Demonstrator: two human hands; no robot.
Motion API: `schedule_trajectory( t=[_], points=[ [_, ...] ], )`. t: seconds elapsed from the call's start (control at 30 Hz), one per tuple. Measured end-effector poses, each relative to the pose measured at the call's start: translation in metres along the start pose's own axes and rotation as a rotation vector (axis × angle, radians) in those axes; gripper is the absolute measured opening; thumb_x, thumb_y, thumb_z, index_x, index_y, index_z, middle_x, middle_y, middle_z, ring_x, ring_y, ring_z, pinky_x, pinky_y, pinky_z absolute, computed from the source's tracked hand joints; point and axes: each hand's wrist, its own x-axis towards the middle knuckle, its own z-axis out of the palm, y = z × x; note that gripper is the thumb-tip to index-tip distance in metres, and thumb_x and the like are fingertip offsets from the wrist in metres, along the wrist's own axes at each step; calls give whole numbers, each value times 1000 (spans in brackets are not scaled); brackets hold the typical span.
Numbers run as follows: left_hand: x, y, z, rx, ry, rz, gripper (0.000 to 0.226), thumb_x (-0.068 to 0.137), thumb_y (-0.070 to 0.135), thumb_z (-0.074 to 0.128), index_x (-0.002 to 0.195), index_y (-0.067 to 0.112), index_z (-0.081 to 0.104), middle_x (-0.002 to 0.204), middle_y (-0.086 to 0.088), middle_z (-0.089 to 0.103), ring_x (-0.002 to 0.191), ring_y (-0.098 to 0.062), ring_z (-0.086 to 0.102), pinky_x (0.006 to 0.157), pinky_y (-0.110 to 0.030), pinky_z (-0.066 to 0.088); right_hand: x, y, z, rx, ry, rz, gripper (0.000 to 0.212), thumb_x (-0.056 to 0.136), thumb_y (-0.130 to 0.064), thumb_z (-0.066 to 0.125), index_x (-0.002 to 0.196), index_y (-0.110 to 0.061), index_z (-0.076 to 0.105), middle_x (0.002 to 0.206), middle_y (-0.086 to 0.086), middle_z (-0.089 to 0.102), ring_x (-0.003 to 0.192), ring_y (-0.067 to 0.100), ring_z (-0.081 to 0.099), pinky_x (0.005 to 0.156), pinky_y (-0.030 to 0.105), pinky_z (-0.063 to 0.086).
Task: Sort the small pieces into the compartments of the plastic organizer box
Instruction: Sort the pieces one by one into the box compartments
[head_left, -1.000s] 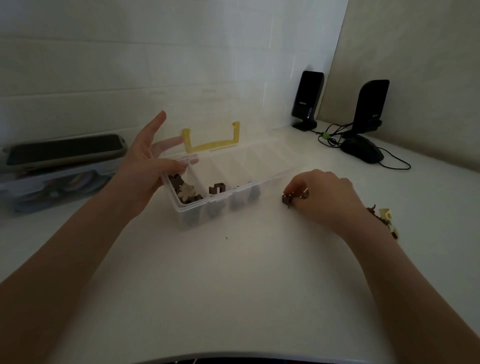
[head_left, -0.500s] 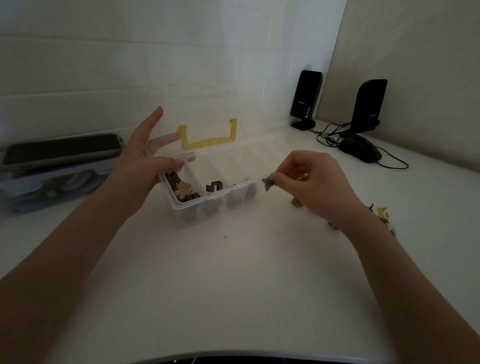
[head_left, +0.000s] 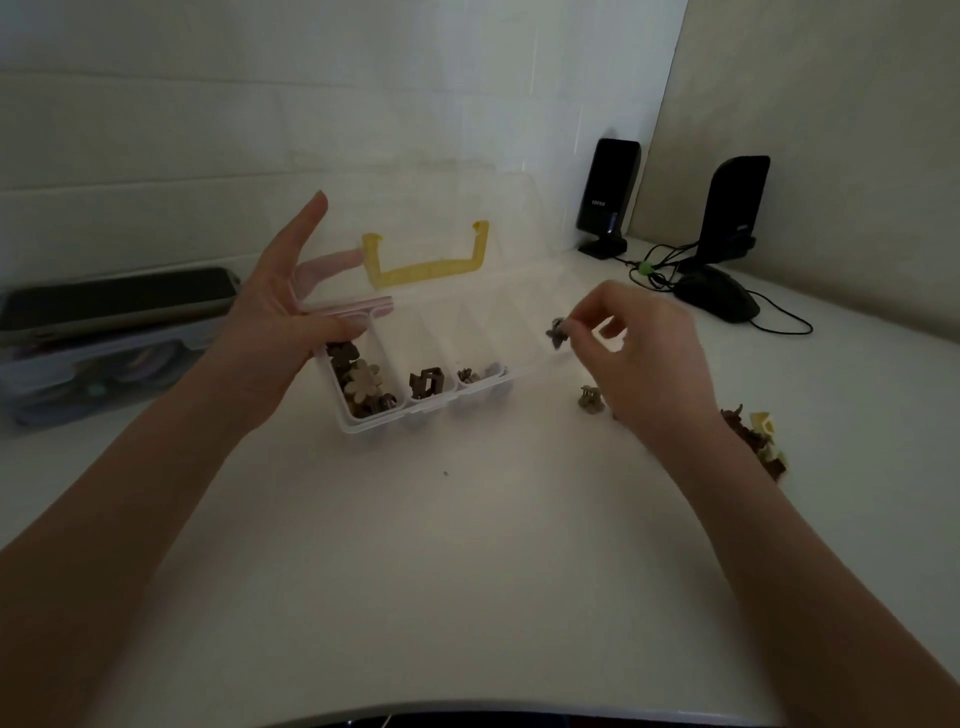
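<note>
Box (head_left: 426, 410) of clear plastic stands open on the white worktop (head_left: 467, 571), its lid (head_left: 441, 208) upright behind it with a yellow handle (head_left: 426, 270). The left hand (head_left: 280, 332) rests against the box's left end, fingers (head_left: 311, 218) straight and spread, thumb lying along the pink latch (head_left: 358, 306) at the rim; it holds nothing. The leftmost compartment carries a heap of brown and beige flower-shaped pieces (head_left: 361, 384); the next holds a dark brown clip (head_left: 427, 382); the third holds a few small greyish bits (head_left: 475, 374). The right hand (head_left: 639, 353) hovers at the box's right end, thumb and forefinger pinching a small grey-brown piece (head_left: 557, 332) above that end of the box. Just below that hand a beige claw clip (head_left: 589, 399) lies on the worktop, and behind the wrist sits a pile (head_left: 756, 436) of brown and cream pieces. Far right stand two black speakers (head_left: 608, 197) with a mouse (head_left: 717, 299) and cables. At the far left a dark phone (head_left: 119, 296) lies on a clear container (head_left: 78, 379).
</note>
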Motion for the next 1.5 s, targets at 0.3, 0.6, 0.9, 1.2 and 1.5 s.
schedule_trajectory(
  t=[0.3,0.6,0.9,1.2,1.5],
  points=[
    [1,-2,-3,29,-16,17,101,72,-25,60,144,43,34,127,3,62,101,-16,68,82,-24,57,5,7,-9,23,138,175,15,93,-15,49,98,-25,59,94,-6,64,73,9,57,64,32,52],
    [0,-3,-3,28,6,-13,99,74,-26,58,145,39,34,124,6,62,96,-16,71,81,-25,57,7,18,-11,-192,-488,430,49,82,6,44,113,-28,62,125,-2,58,117,21,51,103,46,38],
    [1,-3,-3,34,16,-32,99,73,-25,59,142,43,37,122,8,62,100,-19,69,85,-29,56,0,18,-7,-154,-564,312,14,87,-25,61,100,-28,66,78,-18,50,87,15,53,90,45,48],
    [0,-1,-3,39,27,-40,100,73,-28,56,145,38,35,125,3,60,97,-17,71,83,-26,57,4,15,-6,-38,-524,-35,15,77,-18,71,90,-25,68,77,-15,62,61,2,54,58,12,41],
    [0,-1,-4,21,15,-24,99,73,-27,58,145,38,35,127,1,59,110,-25,66,87,-27,55,2,5,-9,125,-415,-137,27,70,-26,79,83,-34,56,80,-17,63,59,10,52,51,17,42]
  ],
)
